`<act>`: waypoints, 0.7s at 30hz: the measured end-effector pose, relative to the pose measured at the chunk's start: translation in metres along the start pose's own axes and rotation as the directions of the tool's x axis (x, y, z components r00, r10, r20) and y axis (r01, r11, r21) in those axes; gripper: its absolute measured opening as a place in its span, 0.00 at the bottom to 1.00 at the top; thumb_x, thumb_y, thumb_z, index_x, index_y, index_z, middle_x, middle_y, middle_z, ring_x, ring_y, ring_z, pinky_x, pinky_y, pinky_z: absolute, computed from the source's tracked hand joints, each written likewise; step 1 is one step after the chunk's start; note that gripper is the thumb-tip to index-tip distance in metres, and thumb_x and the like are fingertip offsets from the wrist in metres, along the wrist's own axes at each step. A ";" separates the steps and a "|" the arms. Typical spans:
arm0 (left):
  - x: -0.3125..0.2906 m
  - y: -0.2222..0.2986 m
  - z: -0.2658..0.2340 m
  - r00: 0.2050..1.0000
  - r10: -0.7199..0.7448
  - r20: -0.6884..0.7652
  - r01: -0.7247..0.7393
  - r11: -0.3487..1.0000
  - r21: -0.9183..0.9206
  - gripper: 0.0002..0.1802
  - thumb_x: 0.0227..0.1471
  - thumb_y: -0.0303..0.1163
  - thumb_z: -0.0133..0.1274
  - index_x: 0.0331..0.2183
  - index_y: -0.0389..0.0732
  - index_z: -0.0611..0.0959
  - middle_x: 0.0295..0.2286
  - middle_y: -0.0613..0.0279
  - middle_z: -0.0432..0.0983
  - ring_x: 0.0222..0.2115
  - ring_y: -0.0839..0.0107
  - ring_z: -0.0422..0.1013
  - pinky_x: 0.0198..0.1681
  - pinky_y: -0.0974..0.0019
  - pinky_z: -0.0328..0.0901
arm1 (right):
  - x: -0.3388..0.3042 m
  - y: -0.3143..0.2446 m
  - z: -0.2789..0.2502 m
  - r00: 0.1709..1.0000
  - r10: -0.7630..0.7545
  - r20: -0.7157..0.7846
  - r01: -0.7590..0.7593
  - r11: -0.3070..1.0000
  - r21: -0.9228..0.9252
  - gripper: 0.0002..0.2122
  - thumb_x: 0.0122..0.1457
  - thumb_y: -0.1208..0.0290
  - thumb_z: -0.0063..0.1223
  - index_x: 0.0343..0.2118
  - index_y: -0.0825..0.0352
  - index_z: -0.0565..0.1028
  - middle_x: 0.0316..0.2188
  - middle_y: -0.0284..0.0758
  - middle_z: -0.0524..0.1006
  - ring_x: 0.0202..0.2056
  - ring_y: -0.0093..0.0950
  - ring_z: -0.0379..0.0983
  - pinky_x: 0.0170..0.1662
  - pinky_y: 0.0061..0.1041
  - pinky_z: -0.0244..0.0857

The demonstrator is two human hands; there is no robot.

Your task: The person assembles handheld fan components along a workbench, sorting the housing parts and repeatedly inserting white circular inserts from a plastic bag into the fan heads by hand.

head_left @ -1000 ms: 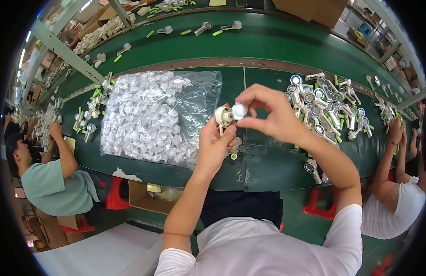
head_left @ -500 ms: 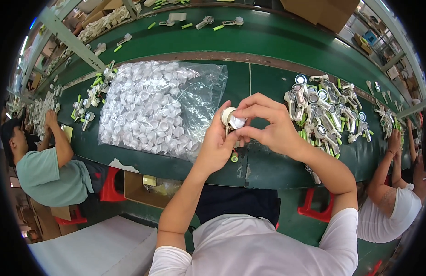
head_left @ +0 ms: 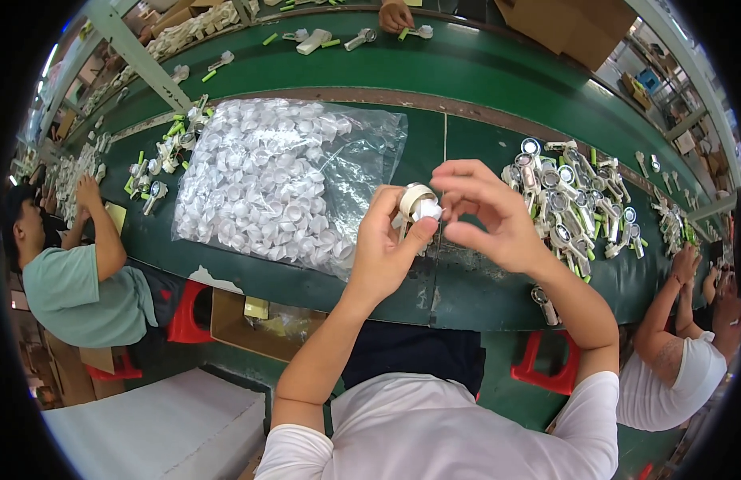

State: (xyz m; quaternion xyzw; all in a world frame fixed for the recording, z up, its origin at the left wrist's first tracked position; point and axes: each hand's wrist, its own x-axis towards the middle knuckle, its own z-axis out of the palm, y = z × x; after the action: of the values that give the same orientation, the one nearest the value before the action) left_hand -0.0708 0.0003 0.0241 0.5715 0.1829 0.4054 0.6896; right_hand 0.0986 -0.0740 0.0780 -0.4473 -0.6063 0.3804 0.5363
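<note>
Above the front of the green table, my left hand (head_left: 384,260) is closed around a small round-headed handheld device (head_left: 412,194) with a cream rim. A white cup-like plastic piece (head_left: 427,210) sits at the opening of its head, and my left thumb presses beside it. My right hand (head_left: 502,228) hovers just to the right, fingers apart and curved, with nothing seen in it. Left of my hands lies a clear plastic bag (head_left: 370,144) full of white cup-like pieces (head_left: 254,176). How far the piece sits inside the head cannot be made out.
A heap of similar devices with green cylinders (head_left: 570,204) lies on the right; one loose device (head_left: 545,305) rests near the table's front edge. Beyond runs a green conveyor belt (head_left: 466,64), where another person's hand (head_left: 395,16) touches a part. Co-workers sit on both sides.
My right hand has come away from the device and its fingers have spread. My left hand keeps hold. Another person's hand has appeared over the far belt.
</note>
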 end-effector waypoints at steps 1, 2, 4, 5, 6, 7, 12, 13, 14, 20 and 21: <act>-0.001 0.004 0.001 1.000 -0.015 0.021 0.016 0.998 -0.055 0.20 0.54 0.29 0.61 0.45 0.33 0.73 0.37 0.64 0.70 0.40 0.76 0.68 0.45 0.71 0.64 | -0.001 0.003 0.001 1.000 -0.001 0.001 0.001 1.000 -0.002 0.21 0.53 0.84 0.58 0.52 0.68 0.74 0.49 0.37 0.67 0.37 0.21 0.70 0.44 0.21 0.69; -0.004 0.010 0.005 0.992 -0.124 0.002 0.123 0.976 -0.182 0.21 0.52 0.28 0.62 0.45 0.32 0.73 0.38 0.64 0.69 0.41 0.75 0.68 0.46 0.70 0.63 | -0.001 0.006 0.001 0.999 0.041 -0.019 -0.039 0.996 0.076 0.21 0.55 0.83 0.57 0.54 0.70 0.72 0.50 0.37 0.66 0.39 0.20 0.69 0.45 0.21 0.68; -0.005 0.006 0.010 0.999 -0.008 -0.031 0.004 0.989 -0.148 0.22 0.51 0.27 0.63 0.45 0.32 0.74 0.38 0.64 0.69 0.40 0.75 0.68 0.45 0.70 0.63 | -0.002 0.012 0.003 0.998 0.055 -0.029 -0.049 0.985 0.165 0.21 0.58 0.82 0.55 0.55 0.76 0.69 0.49 0.37 0.66 0.38 0.19 0.68 0.44 0.21 0.68; -0.004 0.005 0.013 0.993 0.108 -0.057 -0.114 0.988 -0.107 0.22 0.50 0.26 0.64 0.44 0.32 0.74 0.38 0.64 0.69 0.40 0.74 0.68 0.45 0.70 0.64 | -0.003 0.013 0.003 0.998 0.049 -0.036 -0.042 0.985 0.167 0.21 0.58 0.82 0.55 0.55 0.76 0.69 0.49 0.37 0.66 0.38 0.19 0.68 0.44 0.21 0.68; -0.003 0.006 0.015 0.993 0.109 -0.050 -0.113 0.988 -0.101 0.22 0.50 0.26 0.64 0.44 0.32 0.74 0.38 0.64 0.69 0.40 0.74 0.68 0.45 0.70 0.64 | -0.005 0.014 0.004 0.998 0.038 -0.040 -0.030 0.984 0.176 0.21 0.58 0.81 0.55 0.55 0.76 0.69 0.47 0.36 0.67 0.39 0.20 0.68 0.44 0.21 0.69; -0.004 0.003 0.013 0.987 0.148 -0.056 -0.152 0.985 -0.080 0.21 0.49 0.26 0.64 0.44 0.32 0.75 0.37 0.64 0.69 0.40 0.74 0.68 0.44 0.71 0.64 | -0.005 0.015 0.008 0.999 0.035 -0.034 -0.028 0.983 0.179 0.21 0.58 0.81 0.55 0.55 0.75 0.69 0.46 0.36 0.68 0.40 0.20 0.68 0.44 0.21 0.69; -0.015 -0.004 0.017 0.991 0.078 -0.112 -0.087 0.993 -0.077 0.19 0.51 0.24 0.62 0.43 0.30 0.75 0.35 0.63 0.68 0.39 0.74 0.68 0.44 0.71 0.65 | -0.011 0.020 0.018 0.991 0.069 -0.114 -0.053 0.988 0.142 0.15 0.60 0.77 0.54 0.50 0.76 0.72 0.40 0.36 0.73 0.39 0.22 0.72 0.43 0.22 0.69; -0.011 -0.009 0.021 0.989 0.083 -0.119 -0.092 0.993 -0.071 0.19 0.51 0.24 0.62 0.43 0.30 0.75 0.35 0.63 0.68 0.39 0.74 0.68 0.44 0.71 0.65 | -0.009 0.024 0.016 0.992 0.065 -0.106 -0.049 0.988 0.146 0.15 0.60 0.77 0.54 0.50 0.76 0.72 0.40 0.36 0.73 0.39 0.22 0.72 0.43 0.22 0.69; -0.004 -0.017 0.026 0.985 -0.006 -0.174 -0.011 0.995 -0.096 0.19 0.52 0.25 0.60 0.44 0.29 0.74 0.37 0.61 0.69 0.39 0.73 0.69 0.44 0.72 0.65 | -0.006 0.036 0.011 0.971 0.182 -0.157 -0.162 0.978 0.129 0.15 0.61 0.75 0.54 0.50 0.76 0.72 0.40 0.37 0.75 0.38 0.22 0.73 0.43 0.22 0.69; 0.005 -0.050 0.006 0.922 0.057 -0.383 0.065 0.952 0.298 0.35 0.59 0.34 0.53 0.60 0.28 0.58 0.55 0.44 0.61 0.57 0.58 0.60 0.62 0.57 0.53 | 0.056 0.110 -0.054 0.755 0.122 -0.645 -0.347 0.908 -0.235 0.22 0.61 0.60 0.54 0.47 0.78 0.73 0.33 0.42 0.80 0.34 0.25 0.77 0.40 0.24 0.71; 0.001 -0.050 0.003 0.927 0.063 -0.369 0.060 0.948 0.313 0.35 0.59 0.34 0.53 0.60 0.28 0.58 0.55 0.44 0.61 0.57 0.58 0.60 0.62 0.57 0.53 | 0.064 0.114 -0.058 0.725 -0.006 -0.689 -0.280 0.911 -0.302 0.21 0.61 0.60 0.54 0.46 0.77 0.74 0.32 0.42 0.80 0.34 0.26 0.78 0.39 0.25 0.71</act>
State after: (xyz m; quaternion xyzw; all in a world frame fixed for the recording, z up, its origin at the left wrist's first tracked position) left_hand -0.0504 -0.0021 -0.0216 0.5875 0.3736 0.4726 0.5404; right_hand 0.1696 0.0211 -0.0021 -0.6952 -0.3966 0.1041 0.5904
